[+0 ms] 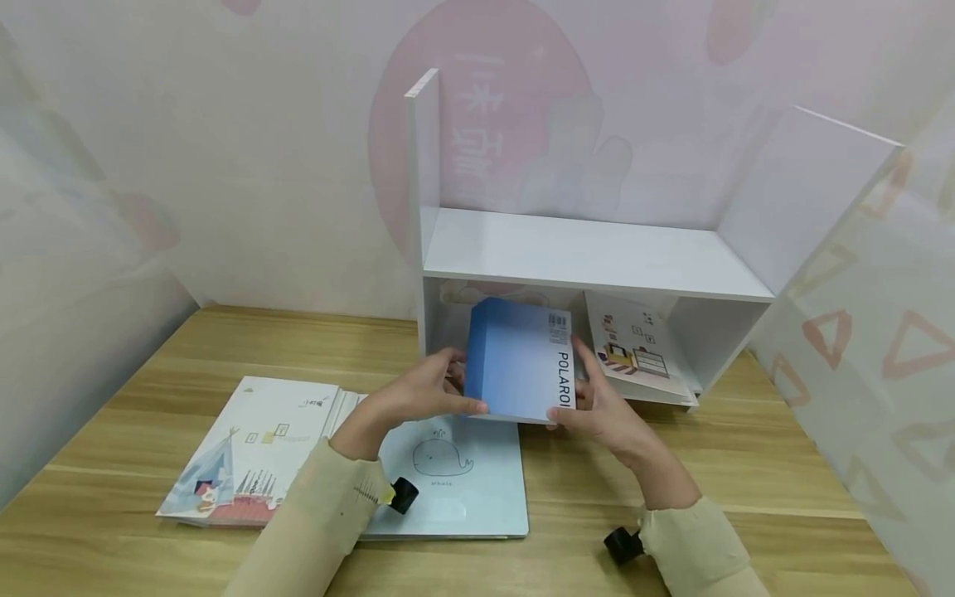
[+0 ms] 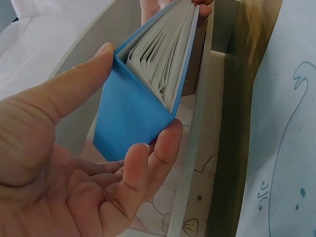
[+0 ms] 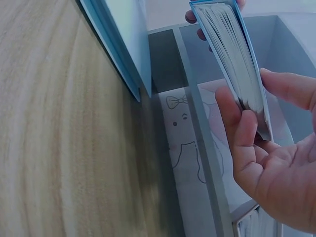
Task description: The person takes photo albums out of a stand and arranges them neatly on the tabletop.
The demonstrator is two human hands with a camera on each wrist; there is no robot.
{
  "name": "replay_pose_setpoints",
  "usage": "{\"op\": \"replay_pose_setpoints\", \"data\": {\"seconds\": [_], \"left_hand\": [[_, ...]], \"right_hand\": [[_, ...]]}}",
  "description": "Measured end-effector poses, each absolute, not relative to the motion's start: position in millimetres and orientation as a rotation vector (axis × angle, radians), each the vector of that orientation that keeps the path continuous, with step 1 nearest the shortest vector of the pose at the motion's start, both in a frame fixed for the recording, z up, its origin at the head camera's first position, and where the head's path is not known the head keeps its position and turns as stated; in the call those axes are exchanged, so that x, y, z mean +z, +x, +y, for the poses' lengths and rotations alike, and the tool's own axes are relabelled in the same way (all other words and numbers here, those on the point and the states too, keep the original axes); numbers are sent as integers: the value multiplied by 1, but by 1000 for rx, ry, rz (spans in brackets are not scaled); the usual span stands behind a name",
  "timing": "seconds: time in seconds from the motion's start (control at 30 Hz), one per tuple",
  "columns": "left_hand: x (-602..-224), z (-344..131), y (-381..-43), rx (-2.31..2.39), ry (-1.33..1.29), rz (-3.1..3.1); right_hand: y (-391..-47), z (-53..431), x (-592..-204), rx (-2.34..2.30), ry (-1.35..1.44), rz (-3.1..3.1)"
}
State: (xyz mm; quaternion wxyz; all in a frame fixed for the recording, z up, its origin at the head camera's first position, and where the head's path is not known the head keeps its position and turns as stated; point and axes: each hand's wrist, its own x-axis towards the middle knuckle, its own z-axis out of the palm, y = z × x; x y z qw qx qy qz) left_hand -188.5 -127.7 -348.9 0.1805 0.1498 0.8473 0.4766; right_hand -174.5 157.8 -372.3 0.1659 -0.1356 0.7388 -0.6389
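A thick blue photo album (image 1: 518, 356) with "POLAROI" lettering is held tilted in front of the white shelf's lower compartment. My left hand (image 1: 414, 391) pinches its left edge, thumb on the near cover. At the other edge my right hand (image 1: 608, 414) grips it, thumb in front and fingers behind. The left wrist view shows the album (image 2: 133, 111) between thumb and fingers, its many pages visible edge-on. In the right wrist view the album (image 3: 232, 49) likewise shows its page edges, with the right hand (image 3: 276, 163) around its lower end.
The white shelf (image 1: 597, 253) stands at the back, side panels rising. Inside, at right, leans a white illustrated album (image 1: 634, 344). On the wooden table (image 1: 97, 489) lie a white album with a tent picture (image 1: 254, 448) and a pale blue whale-drawing book (image 1: 455, 497).
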Motion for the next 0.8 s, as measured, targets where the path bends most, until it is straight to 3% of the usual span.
{"op": "replay_pose_setpoints", "data": {"seconds": [0.8], "left_hand": [[-335, -121, -176, 1324, 441, 2438]], "right_hand": [[-169, 167, -356, -1732, -443, 2167]]}}
